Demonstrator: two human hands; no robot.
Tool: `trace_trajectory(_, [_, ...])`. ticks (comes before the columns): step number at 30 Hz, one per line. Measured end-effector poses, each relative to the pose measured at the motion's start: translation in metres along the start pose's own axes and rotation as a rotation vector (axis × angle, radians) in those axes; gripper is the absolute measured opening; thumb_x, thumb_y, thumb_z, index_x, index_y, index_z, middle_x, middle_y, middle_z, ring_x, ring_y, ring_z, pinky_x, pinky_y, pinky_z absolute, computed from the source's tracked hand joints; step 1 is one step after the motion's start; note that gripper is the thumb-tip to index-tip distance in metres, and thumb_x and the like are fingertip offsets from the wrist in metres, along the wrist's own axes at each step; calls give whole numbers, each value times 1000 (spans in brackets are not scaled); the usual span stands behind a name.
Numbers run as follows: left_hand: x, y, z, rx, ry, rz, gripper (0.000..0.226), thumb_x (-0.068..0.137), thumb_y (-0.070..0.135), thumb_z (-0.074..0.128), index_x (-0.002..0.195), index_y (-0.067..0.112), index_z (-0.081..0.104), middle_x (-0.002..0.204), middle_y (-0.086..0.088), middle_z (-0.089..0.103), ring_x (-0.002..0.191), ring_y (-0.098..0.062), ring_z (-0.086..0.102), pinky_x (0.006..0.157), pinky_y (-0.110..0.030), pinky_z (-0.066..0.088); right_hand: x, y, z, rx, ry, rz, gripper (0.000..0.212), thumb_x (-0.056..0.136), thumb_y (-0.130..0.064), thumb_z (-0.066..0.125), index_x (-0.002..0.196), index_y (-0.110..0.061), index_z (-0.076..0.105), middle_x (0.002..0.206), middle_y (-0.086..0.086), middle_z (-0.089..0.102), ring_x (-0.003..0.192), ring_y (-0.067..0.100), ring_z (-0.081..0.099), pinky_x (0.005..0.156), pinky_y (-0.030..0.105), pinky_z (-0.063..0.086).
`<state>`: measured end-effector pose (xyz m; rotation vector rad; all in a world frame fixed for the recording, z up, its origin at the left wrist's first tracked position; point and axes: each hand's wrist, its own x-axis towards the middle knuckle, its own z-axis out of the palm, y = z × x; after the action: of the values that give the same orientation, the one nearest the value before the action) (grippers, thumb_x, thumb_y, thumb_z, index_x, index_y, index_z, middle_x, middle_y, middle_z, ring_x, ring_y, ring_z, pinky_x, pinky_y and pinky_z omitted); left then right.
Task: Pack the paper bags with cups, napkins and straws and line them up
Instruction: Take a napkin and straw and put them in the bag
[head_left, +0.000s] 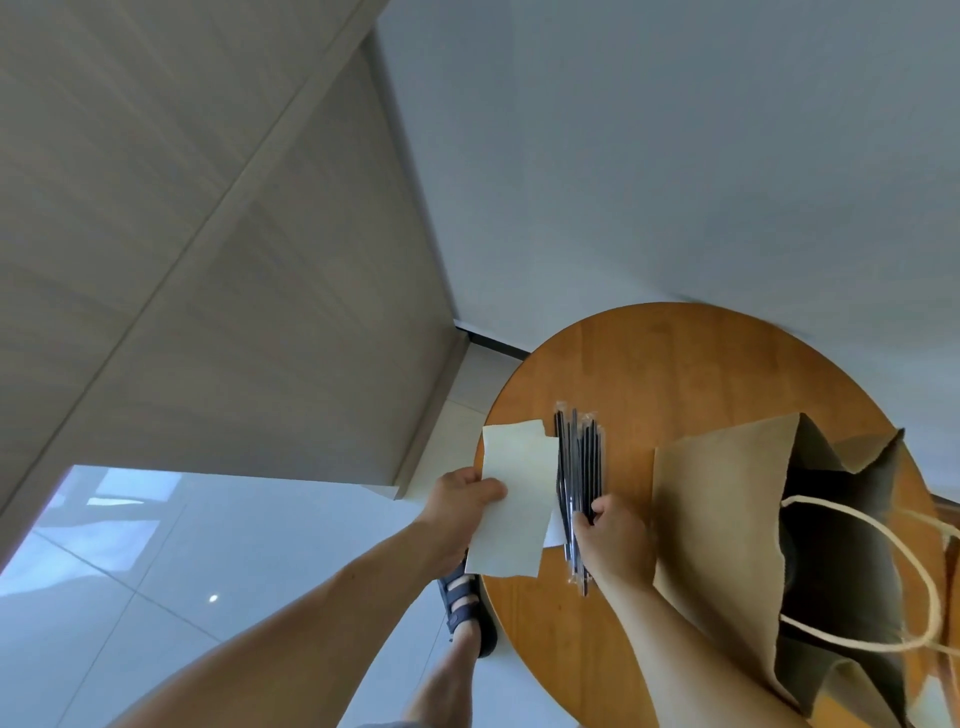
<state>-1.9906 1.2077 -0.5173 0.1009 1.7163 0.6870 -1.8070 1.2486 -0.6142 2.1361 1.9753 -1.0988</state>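
at the round tabletop (675, 364), beside the open paper bag (727, 545): left hand (462, 499) pinches a napkin (514, 499), right hand (615, 540) grips wrapped straws (579, 457). risk: slick wrappers, so several may lift together and scatter.

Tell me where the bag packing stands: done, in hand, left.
Done: one paper bag sits open on the table; contents too dark to tell. In hand: left hand holds a napkin, right hand pinches straws. Left: both go in; no line of bags shows.

No readable text on paper bag (717, 519), napkin (514, 499) or straws (579, 462)
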Motion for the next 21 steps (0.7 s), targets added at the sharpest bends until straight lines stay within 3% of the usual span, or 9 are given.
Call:
trace_trajectory(7, [-3,-3,-1,82,12,9,19,92,18,61,109,8,62,108,-15,69,99,-34,67,95,-53,53,9,4,1,-124,-48,-3,12,91,-24,59,83,-15,62,71,0,61,71,21,64,62,32,52])
trace_trajectory(12, [-8,-1,4,73,-8,28,19,94,20,60,110,10,61,107,-12,70,96,-32,68,91,-48,56,4,5,-6,-53,-19,21,9,90,-22,61,90,-14,65,74,1,67,69,19,63,66,37,56])
trace_trajectory(15, [-13,6,6,44,-13,57,18,96,18,57,111,11,59,106,-11,69,95,-30,67,86,-44,57,-2,-1,-19,1,27,35,11,94,-28,59,102,-21,64,79,-12,61,70,8,57,60,28,50])
trace_trajectory(18, [-21,20,7,22,-6,104,14,97,14,53,110,12,59,108,-12,68,98,-31,66,85,-43,56,-10,-15,-40,85,75,6,15,96,-30,57,108,-25,64,91,-12,65,75,7,58,62,23,46])
trace_trajectory(21, [-34,38,9,13,19,167,15,98,14,51,110,14,60,105,-9,69,96,-30,66,86,-43,56,-26,-40,-73,296,122,-92,8,94,-24,63,89,-30,64,80,-17,63,75,7,62,57,15,39])
